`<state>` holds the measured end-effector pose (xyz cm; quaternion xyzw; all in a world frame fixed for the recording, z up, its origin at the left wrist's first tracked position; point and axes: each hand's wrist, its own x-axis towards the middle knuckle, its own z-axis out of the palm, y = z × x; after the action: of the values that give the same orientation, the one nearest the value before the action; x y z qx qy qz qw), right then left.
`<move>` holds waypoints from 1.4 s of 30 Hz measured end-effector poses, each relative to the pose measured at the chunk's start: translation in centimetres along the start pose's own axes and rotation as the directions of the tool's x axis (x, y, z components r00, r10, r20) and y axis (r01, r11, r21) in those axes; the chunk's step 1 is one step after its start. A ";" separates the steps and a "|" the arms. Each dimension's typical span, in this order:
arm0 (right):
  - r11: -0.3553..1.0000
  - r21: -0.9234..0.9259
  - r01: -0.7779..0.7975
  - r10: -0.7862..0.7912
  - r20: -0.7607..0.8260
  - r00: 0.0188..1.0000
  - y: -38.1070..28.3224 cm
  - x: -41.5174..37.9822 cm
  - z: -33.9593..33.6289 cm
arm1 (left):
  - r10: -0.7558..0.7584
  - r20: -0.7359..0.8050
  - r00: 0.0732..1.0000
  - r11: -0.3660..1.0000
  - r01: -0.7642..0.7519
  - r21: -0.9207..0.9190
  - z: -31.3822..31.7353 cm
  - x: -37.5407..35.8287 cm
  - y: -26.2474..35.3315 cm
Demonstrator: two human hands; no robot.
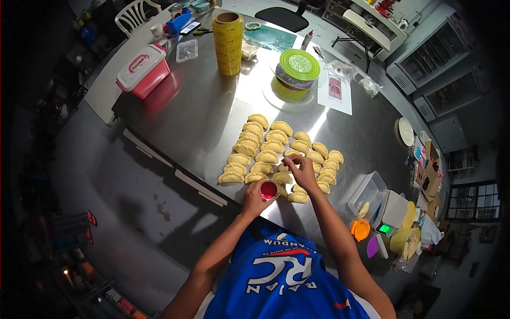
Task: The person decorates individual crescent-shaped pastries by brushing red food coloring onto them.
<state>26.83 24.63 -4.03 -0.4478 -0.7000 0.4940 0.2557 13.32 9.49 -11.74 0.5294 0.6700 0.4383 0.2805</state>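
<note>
Several rows of crimped half-moon pastries (248, 142) lie on the steel table, pale yellow and uncooked-looking. At the near edge of the rows, my left hand (253, 200) is wrapped around a small cup of red liquid (269, 190), its mouth facing up. My right hand (302, 173) hovers over the middle pastries with thumb and fingertips pinched together. Whatever sits in that pinch, if anything, is too small to make out. Part of the pastries beneath is hidden by this hand and forearm.
Across the steel table (196, 106) stand a pink-and-white box (142, 72), a tall yellow wrap roll (228, 45) and a turntable with a green disc (299, 65). To the right are a clear plastic container (366, 192), a scale (392, 210) and an orange cutter (360, 230).
</note>
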 end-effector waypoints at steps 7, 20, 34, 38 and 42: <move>0.951 -0.263 0.165 -0.121 0.178 0.977 1.8 -2.1 0.6 | 0.008 -0.001 1.000 1.000 -0.008 -0.021 -0.3 1.9 0.6; 0.978 0.206 0.011 0.012 -0.111 0.994 4.7 4.5 -1.6 | 0.017 -0.028 0.999 1.000 -0.017 0.005 -0.3 2.4 -0.2; 0.991 -0.125 -0.050 0.035 -0.119 0.992 7.6 5.6 1.1 | 0.025 0.047 0.999 1.000 -0.025 0.008 0.2 1.9 0.5; 0.995 0.034 0.097 -0.089 -0.173 0.981 3.8 4.0 -0.6 | 0.037 0.055 0.998 0.999 -0.036 -0.017 -0.5 2.7 1.5; 0.992 -0.050 0.120 -0.121 -0.023 0.992 1.7 1.5 -1.3 | 0.037 0.028 0.999 0.999 -0.037 0.001 0.5 3.4 0.5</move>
<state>27.79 26.75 -5.27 -0.4171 -0.7341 0.4548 0.2833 13.00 12.91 -11.28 0.5480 0.6564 0.4355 0.2813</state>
